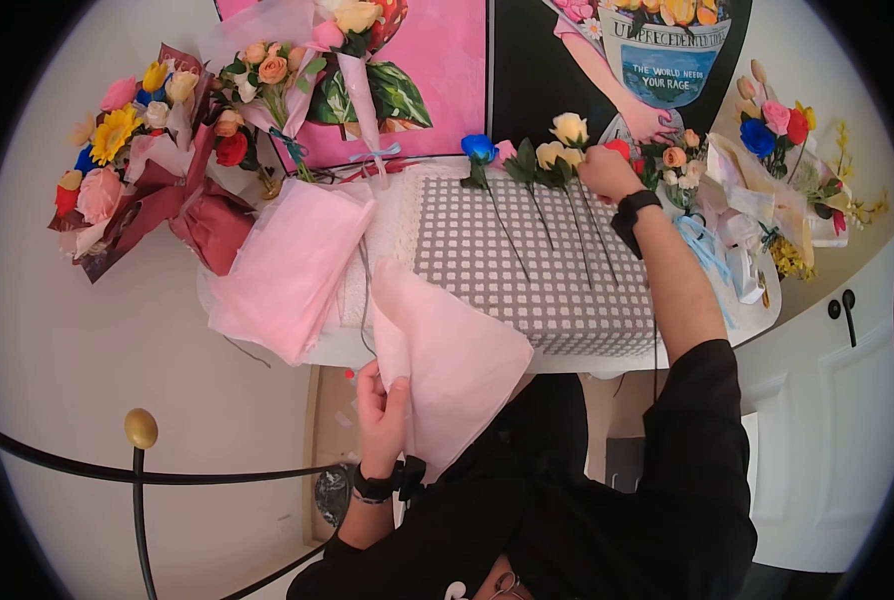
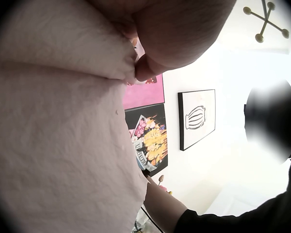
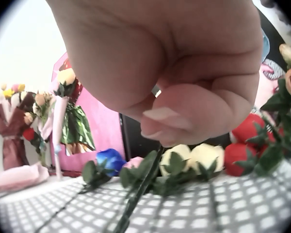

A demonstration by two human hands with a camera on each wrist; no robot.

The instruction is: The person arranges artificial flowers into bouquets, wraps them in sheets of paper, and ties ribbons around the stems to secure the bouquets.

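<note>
My left hand (image 1: 380, 405) pinches the edge of a pale pink sheet of wrapping paper (image 1: 457, 350), which is folded over on one side and hangs at the table's front edge. The same paper (image 2: 63, 145) fills much of the left wrist view. At the back of the table, my right hand (image 1: 607, 172) pinches a green rose stem (image 3: 136, 194) between thumb and fingers. A cream rose (image 1: 570, 128) shows just beyond that hand. Beside it lie a blue rose (image 1: 479, 149), a pink rose (image 1: 504, 153) and red roses (image 3: 240, 159), stems toward me.
A stack of pink wrapping paper (image 1: 292, 265) lies on the table's left. Wrapped bouquets stand at the left (image 1: 147, 160) and right (image 1: 767, 180). Light blue ribbon (image 1: 705, 248) lies at the right end. Painted canvases (image 1: 452, 70) lean behind the checked cloth (image 1: 567, 310).
</note>
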